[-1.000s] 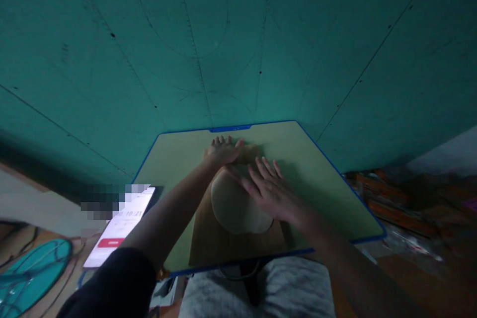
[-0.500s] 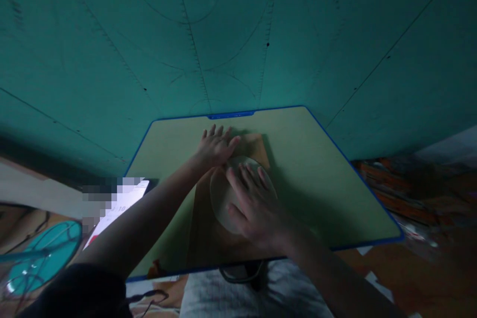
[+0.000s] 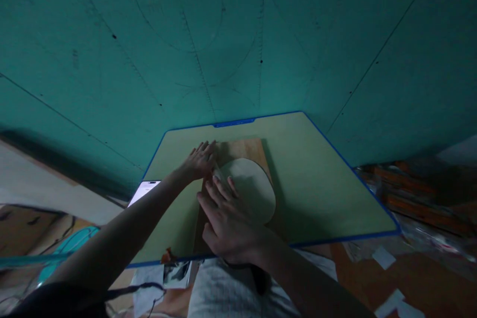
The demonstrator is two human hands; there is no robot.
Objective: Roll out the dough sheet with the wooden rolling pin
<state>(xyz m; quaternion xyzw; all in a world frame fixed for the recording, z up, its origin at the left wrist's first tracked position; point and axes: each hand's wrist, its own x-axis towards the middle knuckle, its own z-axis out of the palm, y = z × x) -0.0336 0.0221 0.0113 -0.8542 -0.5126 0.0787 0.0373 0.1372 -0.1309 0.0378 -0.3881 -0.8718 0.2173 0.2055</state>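
Observation:
A pale round flat sheet point(image 3: 257, 191) lies on a wooden board point(image 3: 244, 148) on the table. My left hand point(image 3: 201, 160) is at the board's upper left, fingers stretched forward, beside the sheet's left edge. Over the lower left part of the sheet lies my right hand point(image 3: 227, 221), its fingers spread and pointing up and left. Its fingertips come close to the left hand's thumb side. A thin pale strip shows between the two hands; I cannot tell whether it is part of the sheet. The right hand covers the sheet's lower left edge.
The pale green folding table point(image 3: 320, 179) has a blue rim and stands against a green wall point(image 3: 238, 35). A phone point(image 3: 144, 190) with a lit screen lies at the left edge, partly behind my forearm. A small brown object point(image 3: 167, 255) sits at the front left rim.
My right hand has moved left, from the middle of the pale sheet to its left side. My left hand has also shifted left, uncovering more of the board's top. The view has turned slightly.

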